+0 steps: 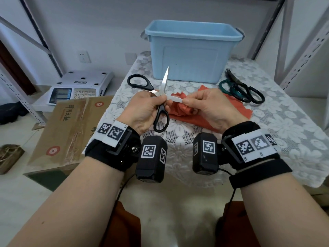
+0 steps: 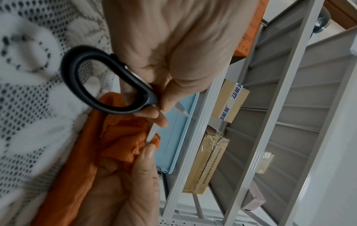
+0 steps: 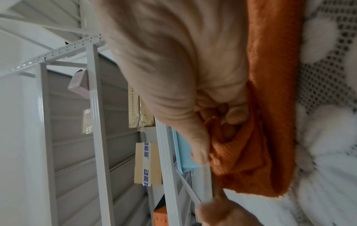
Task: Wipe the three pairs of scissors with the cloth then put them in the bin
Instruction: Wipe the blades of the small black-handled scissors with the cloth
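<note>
My left hand (image 1: 151,102) pinches the black-handled scissors (image 1: 161,120) at their pivot, with the blades spread wide; one blade (image 1: 164,80) points up and away. My right hand (image 1: 192,102) holds a bunch of the orange cloth (image 1: 201,120) and pinches it round the tip of the other blade. In the left wrist view the black handle loop (image 2: 104,85) and the cloth (image 2: 119,146) lie below my fingers. Two more pairs, green-handled (image 1: 231,90) and black-handled (image 1: 256,97), lie on the table at the right. The light blue bin (image 1: 192,50) stands behind.
The table has a white lace cover (image 1: 284,122). A cardboard box (image 1: 71,129) leans at the table's left side, with an electronic scale (image 1: 78,88) beyond it. Grey metal shelving (image 1: 302,50) stands to the right and behind.
</note>
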